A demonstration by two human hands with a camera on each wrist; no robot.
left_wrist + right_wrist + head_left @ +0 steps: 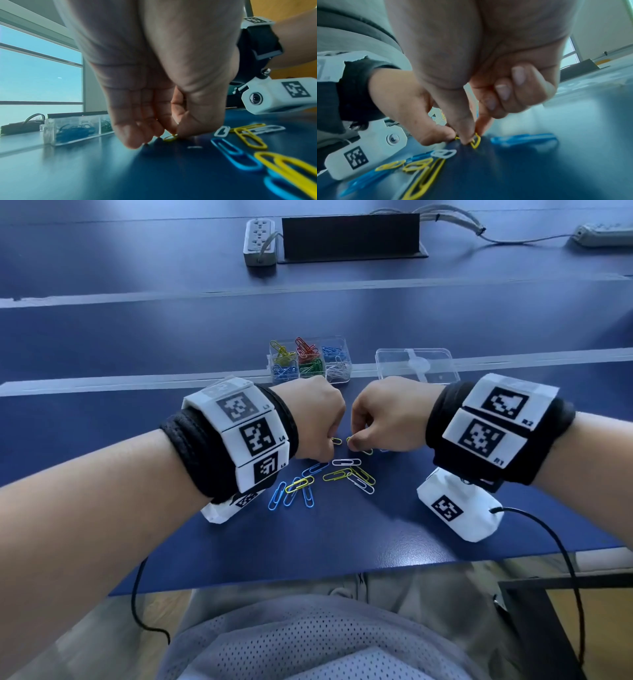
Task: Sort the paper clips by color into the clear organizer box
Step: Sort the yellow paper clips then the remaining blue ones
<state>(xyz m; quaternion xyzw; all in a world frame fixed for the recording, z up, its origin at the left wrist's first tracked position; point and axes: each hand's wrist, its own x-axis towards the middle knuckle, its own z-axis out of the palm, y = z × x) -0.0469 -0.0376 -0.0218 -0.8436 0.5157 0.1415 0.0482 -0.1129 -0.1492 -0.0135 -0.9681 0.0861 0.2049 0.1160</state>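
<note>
The clear organizer box (343, 350) stands beyond my hands, with yellow, red, blue, green and white clips in separate compartments. Loose paper clips lie on the blue table in front of me: blue ones (291, 491), yellow ones (337, 474) and a white one (346, 462). My left hand (329, 441) is curled, thumb and fingertips pinching a small yellow clip (170, 138) down at the tabletop. Right beside it, my right hand (354, 442) pinches another yellow clip (476, 141) between thumb and forefinger, its other fingers (503, 92) folded in. The two hands almost touch.
The box's clear lid (416, 366) lies to the right of the box. A power strip (259, 241) and a black block (351, 236) stand at the far side, and a second strip (603, 234) at the far right. The table's front edge (342, 573) runs just before my lap.
</note>
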